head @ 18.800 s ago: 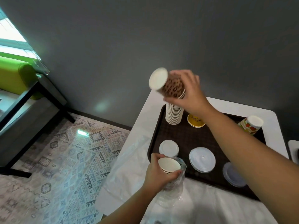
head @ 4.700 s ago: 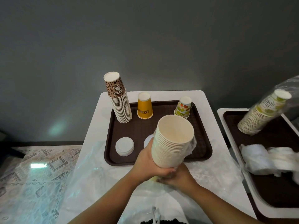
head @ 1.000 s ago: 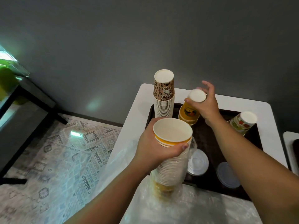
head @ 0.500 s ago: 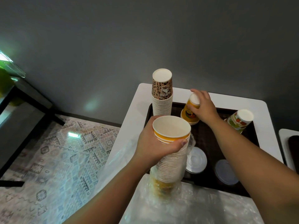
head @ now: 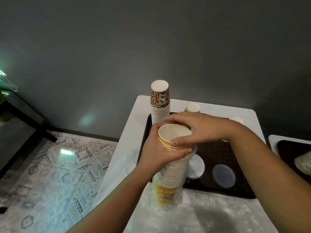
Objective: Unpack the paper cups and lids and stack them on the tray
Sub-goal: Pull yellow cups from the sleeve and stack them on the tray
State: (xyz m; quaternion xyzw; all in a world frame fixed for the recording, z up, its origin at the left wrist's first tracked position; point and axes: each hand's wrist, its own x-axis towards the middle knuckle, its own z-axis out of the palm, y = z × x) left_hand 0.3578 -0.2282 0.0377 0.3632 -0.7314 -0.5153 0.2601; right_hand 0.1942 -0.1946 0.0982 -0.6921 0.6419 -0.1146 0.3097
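My left hand [head: 156,150] grips a tall stack of yellow paper cups [head: 173,170], mouth up, its lower end still in a clear plastic sleeve [head: 165,197]. My right hand [head: 196,130] reaches across and pinches the rim of the top cup [head: 174,133], thumb on the near side. Behind stands a brown tray [head: 218,152] with an upside-down stack of leopard-print cups [head: 159,101], a yellow cup stack [head: 193,107] and another cup [head: 236,120] mostly hidden by my right arm. Two lids lie on the tray, a white lid [head: 196,166] and a clear lid [head: 223,175].
The tray rests on a small white table [head: 134,128] against a dark grey wall. Loose clear plastic wrap [head: 210,214] covers the near part of the table. A second tray [head: 292,152] sits at the right edge. Patterned carpet [head: 55,169] lies on the left.
My right hand has left the yellow cup stack at the back of the tray and come to the rim of the top cup in my left hand's stack.
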